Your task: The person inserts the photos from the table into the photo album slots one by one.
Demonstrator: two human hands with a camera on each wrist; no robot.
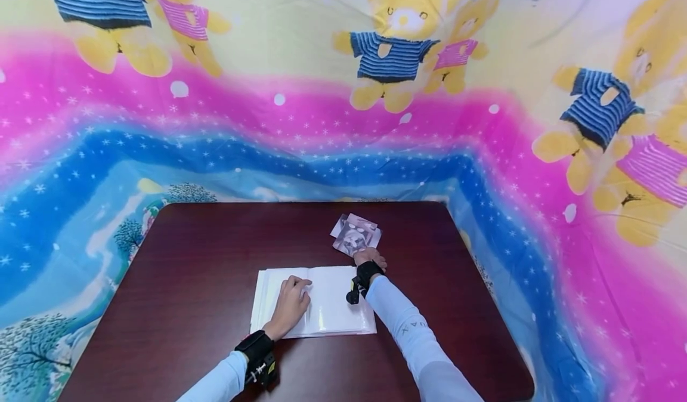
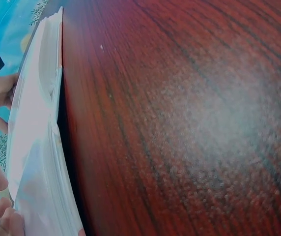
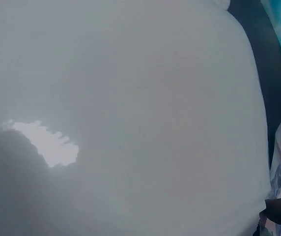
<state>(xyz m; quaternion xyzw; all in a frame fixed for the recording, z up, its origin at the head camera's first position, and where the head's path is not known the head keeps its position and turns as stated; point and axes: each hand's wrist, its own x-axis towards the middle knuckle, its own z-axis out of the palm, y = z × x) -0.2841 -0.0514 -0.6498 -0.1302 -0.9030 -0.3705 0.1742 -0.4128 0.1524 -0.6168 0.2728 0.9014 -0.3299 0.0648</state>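
An open white album (image 1: 322, 300) is lying flat near the middle of the dark tabletop (image 1: 204, 253), its long axis running left to right, spine pointing away from the person. The left hand (image 1: 290, 303) is resting on its left page, fingers relaxed. The right hand (image 1: 369, 257) is touching a small stack of photos (image 1: 355, 235) just beyond the album; whether its fingers are pinching them I cannot tell

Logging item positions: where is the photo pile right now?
In the head view, the photos lie on the table just beyond the open album's right corner, under the right hand.
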